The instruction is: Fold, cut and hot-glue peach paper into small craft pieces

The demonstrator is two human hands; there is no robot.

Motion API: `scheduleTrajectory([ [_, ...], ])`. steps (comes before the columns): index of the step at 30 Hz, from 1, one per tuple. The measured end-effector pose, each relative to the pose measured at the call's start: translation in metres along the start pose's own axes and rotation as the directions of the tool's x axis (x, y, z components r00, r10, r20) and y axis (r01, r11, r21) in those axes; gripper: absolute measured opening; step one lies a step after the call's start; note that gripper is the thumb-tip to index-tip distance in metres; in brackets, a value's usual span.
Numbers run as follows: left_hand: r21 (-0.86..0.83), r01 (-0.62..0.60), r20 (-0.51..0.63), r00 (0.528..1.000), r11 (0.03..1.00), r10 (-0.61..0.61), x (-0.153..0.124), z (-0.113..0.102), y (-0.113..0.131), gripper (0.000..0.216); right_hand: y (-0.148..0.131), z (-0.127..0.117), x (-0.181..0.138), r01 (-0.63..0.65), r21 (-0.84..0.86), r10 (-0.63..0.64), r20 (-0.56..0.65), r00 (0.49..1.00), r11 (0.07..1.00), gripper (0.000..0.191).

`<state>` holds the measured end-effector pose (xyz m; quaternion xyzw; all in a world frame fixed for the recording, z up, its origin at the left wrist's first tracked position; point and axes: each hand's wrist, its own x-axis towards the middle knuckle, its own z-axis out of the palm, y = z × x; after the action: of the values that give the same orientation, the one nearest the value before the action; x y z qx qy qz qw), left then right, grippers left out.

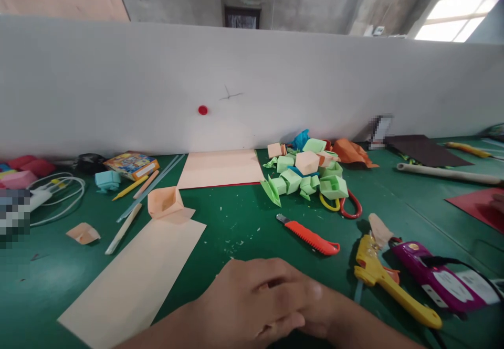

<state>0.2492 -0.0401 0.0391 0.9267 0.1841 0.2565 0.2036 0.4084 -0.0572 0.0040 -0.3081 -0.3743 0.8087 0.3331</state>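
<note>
My left hand lies over my right hand at the bottom middle, its fingers folded round it. The right hand's fingers are hidden underneath, and nothing else shows between the two. Just beyond them a utility knife with an orange-red handle rests on the green table. To the left is a long peach paper strip, with a small open peach paper box at its far end. A yellow hot glue gun lies to the right, beside a purple device with a black cable.
Folded green and peach paper pieces are heaped over red-and-yellow-handled scissors. Peach sheets lie against the white partition. Glue sticks and a colourful box are at left. Another person's hand touches red paper at right.
</note>
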Motion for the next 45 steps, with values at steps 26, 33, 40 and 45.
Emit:
scheduleTrajectory([
  [26, 0.577, 0.133, 0.058, 0.977, 0.806, -0.204, 0.005, 0.007, -0.049, 0.018, -0.005, -0.011, 0.013, 0.249, -0.112, -0.273, -0.381, 0.884, 0.962, 0.020],
  [33, 0.475, 0.411, -0.058, 0.897, 0.778, -0.438, 0.006, -0.016, -0.074, 0.049, -0.034, -0.038, -0.009, 0.523, -0.309, -0.589, -0.606, 0.535, 0.794, 0.034],
  [40, 0.365, 0.606, -0.136, 0.786, 0.707, -0.603, 0.018, -0.025, -0.072, 0.061, -0.030, -0.034, -0.015, 0.463, -0.334, -0.571, -0.452, 0.685, 0.821, 0.016],
  [45, 0.247, 0.697, -0.198, 0.717, 0.673, -0.669, 0.039, -0.043, -0.083, 0.062, -0.037, -0.036, -0.018, 0.483, -0.337, -0.588, -0.438, 0.680, 0.808, 0.011],
])
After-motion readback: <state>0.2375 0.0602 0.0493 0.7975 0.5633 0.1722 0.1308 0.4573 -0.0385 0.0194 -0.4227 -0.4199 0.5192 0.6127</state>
